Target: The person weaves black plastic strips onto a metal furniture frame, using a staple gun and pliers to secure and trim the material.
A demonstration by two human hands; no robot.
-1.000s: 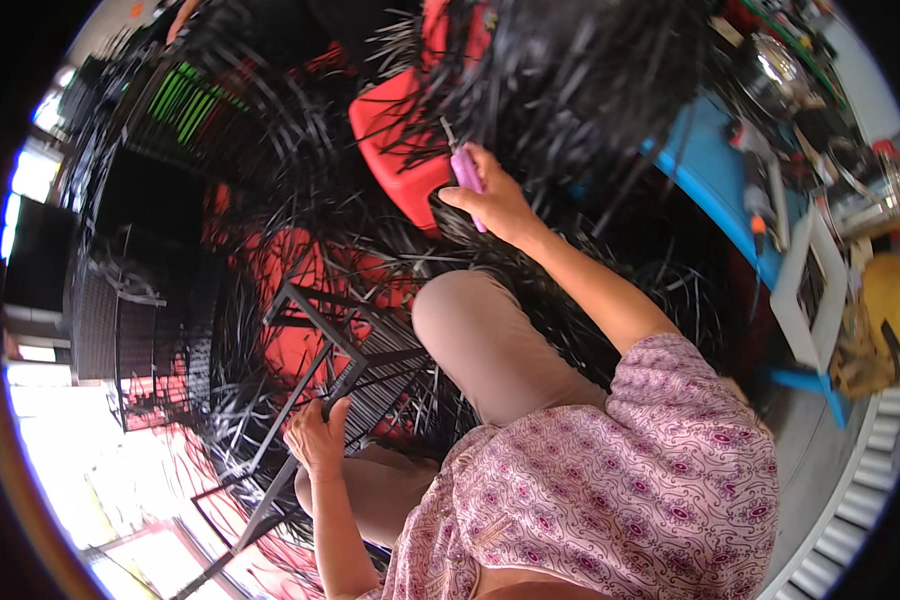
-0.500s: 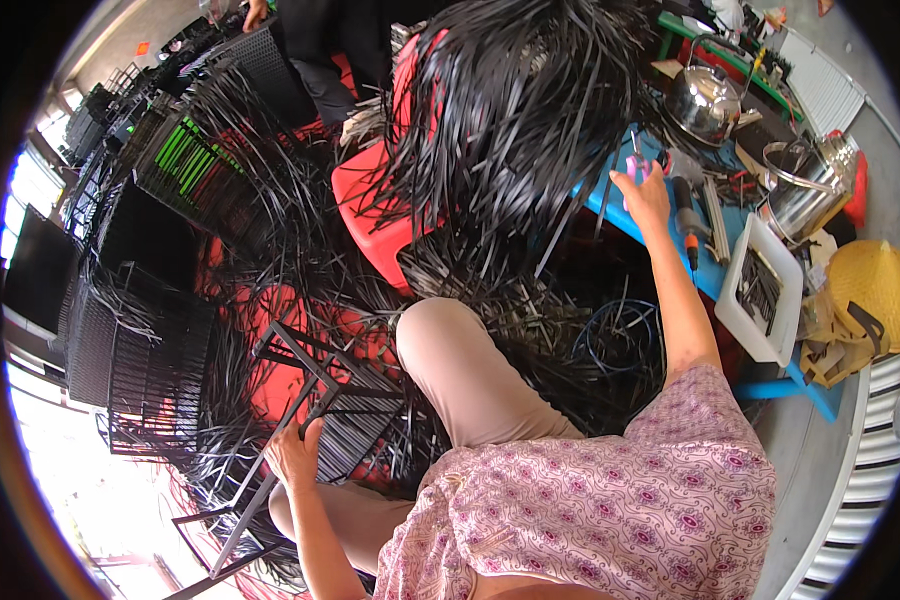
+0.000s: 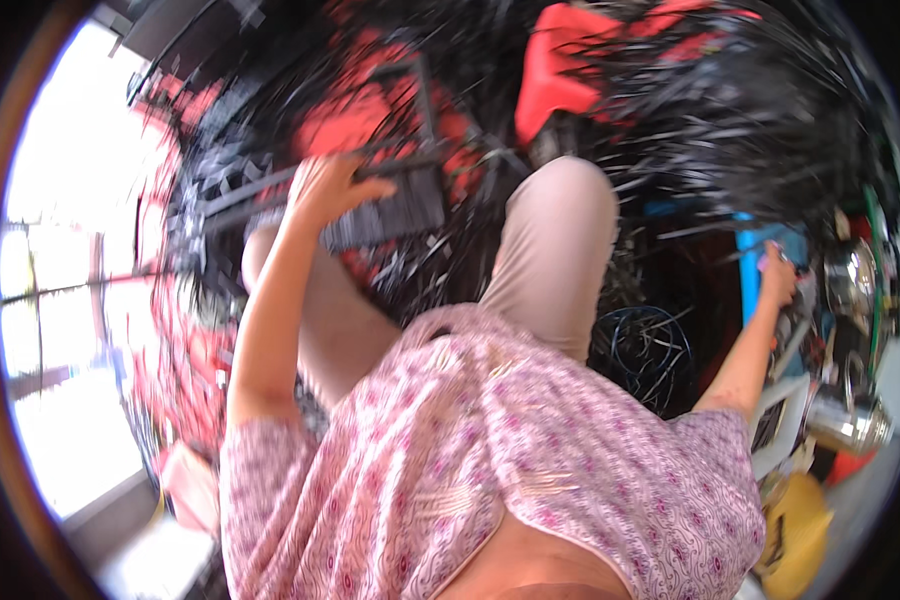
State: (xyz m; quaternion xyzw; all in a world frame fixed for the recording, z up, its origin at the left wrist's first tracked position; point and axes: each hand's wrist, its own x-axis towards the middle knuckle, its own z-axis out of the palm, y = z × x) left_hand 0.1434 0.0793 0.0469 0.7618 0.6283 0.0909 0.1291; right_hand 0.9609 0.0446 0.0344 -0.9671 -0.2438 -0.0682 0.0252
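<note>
At upper left, my left hand point(image 3: 322, 192) grips a bar of a thin black frame point(image 3: 255, 190), its thumb pointing off to the right. A woven black panel point(image 3: 395, 212) shows beside and below the frame, near my bent left leg. On the far right, at the blue table point(image 3: 755, 262), my right hand point(image 3: 780, 282) has its fingers closed about a small pink-handled tool point(image 3: 767, 261). Motion blur hides the tool's exact kind. Many loose black strips point(image 3: 750, 130) hang between the two hands, beyond my right knee.
A red plastic stool point(image 3: 552, 80) stands under the strips. Right of my arm are a white tray point(image 3: 778, 425), a shiny kettle point(image 3: 850, 270), a metal pot point(image 3: 850, 420) and a yellow straw hat point(image 3: 798, 530). A coil of blue strip point(image 3: 650, 345) lies by my right leg.
The view has swung left and blurred, so the scene sits farther right. My right hand has closed around the pink-handled tool at the table. My left hand stays on the frame.
</note>
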